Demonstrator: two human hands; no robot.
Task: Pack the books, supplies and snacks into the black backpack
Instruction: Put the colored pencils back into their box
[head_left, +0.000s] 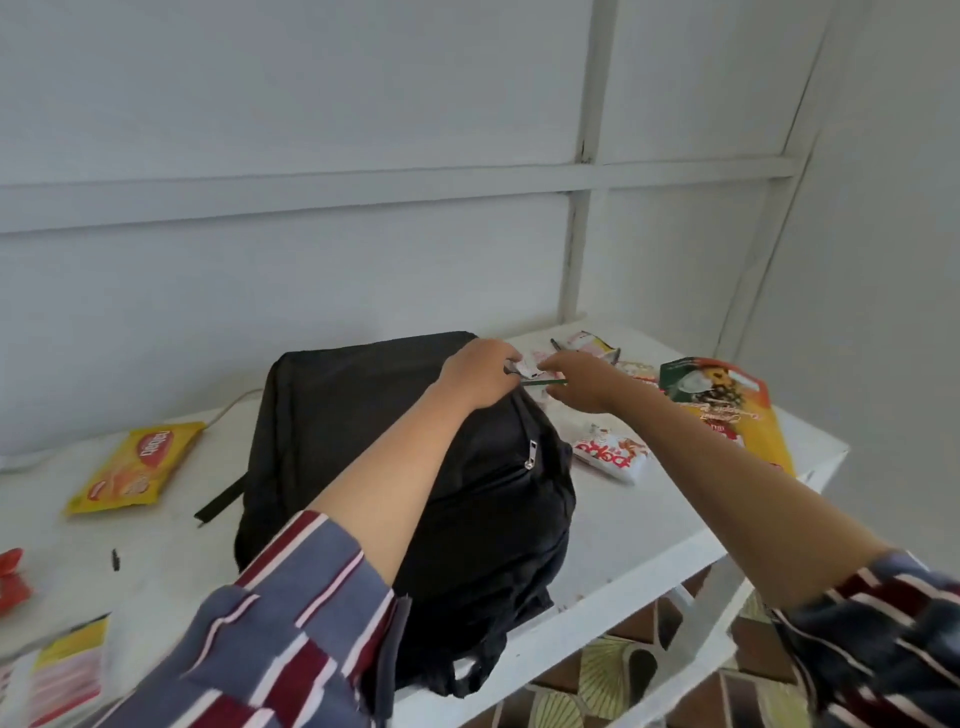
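While the black backpack (337, 405) is laid flat on the white worktop (649, 519), filling its middle, both hands are held together over the bag's far right corner in the head view. The left hand (480, 379) is stretched across the backpack, and its fingers (504, 357) are curled narrowly around a green pencil (545, 383), which sticks out to the right. A small white item (531, 368) is seen just above the pencil, between the two hands; what it is cannot be told. The right hand (582, 382) is brought in from the right, with its fingers (553, 364) reaching to the white item and over the pencil; whether anything is pinched by them cannot be told. A metal zipper pull (531, 454) is shown on the backpack's near side, and the zip there is seen closed.

A yellow biscuit packet (137, 467) is laid on the worktop to the left of the bag, well apart from it. A white and red snack packet (613, 453) is placed just beside the bag's right edge. Further right, a flat yellow and green item (727, 415) is laid near the worktop's edge. A red packet (10, 577) is cut off at the left border. More packets (592, 343) are scattered behind the hands. Both forearms are left bare below striped sleeves (291, 623)
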